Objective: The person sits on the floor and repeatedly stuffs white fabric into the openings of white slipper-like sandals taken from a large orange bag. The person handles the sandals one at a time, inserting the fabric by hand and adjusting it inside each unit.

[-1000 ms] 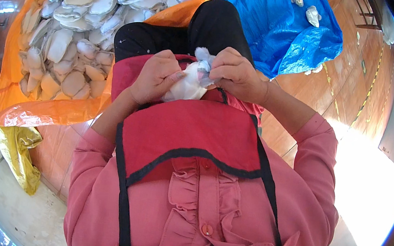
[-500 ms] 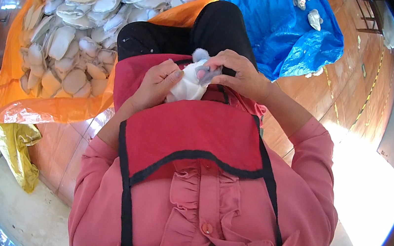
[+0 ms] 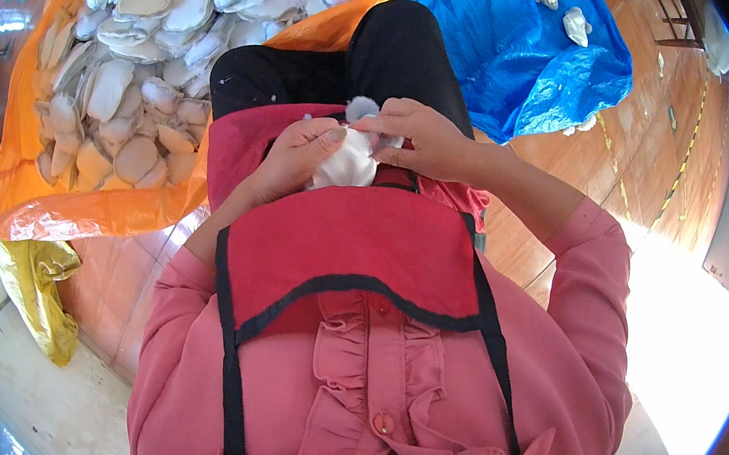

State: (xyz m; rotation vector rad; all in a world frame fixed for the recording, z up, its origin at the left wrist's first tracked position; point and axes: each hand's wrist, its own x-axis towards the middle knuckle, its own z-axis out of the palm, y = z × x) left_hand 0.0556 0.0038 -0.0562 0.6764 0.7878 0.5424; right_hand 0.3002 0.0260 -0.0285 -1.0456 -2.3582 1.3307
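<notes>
Wooden floorboards (image 3: 554,253) run under us, warm brown, with a dashed yellow-and-black tape line toward their right edge. Largest on them is the orange tarp (image 3: 100,211), spread along the floor's left side, its near edge curled up so that the heap stays in. On it lies a pile of pale moulded pads (image 3: 142,60), cream and white, shell-shaped, stacked loosely and overlapping, within reach of our left arm. Across the floor's far right corner we see the blue tarp (image 3: 516,54), with only a few white pieces (image 3: 577,24) near its far edge. At the floor's near left corner a crumpled yellow plastic bag (image 3: 33,294) lies just beside the orange tarp; we can tell no label or sign on any of these.

We sit with black trousers and a red apron (image 3: 353,244) over the lap, which catches what we work on. Our left hand (image 3: 295,159) cups one white pad (image 3: 346,161) from below, fingers curled closed around it to keep it steady. Our right hand (image 3: 422,138) comes over the top, thumb and fingertips pinched together on a small grey tuft (image 3: 360,107) at the pad's upper edge. The pad is over our lap, between both hands, against the apron's far edge.
</notes>
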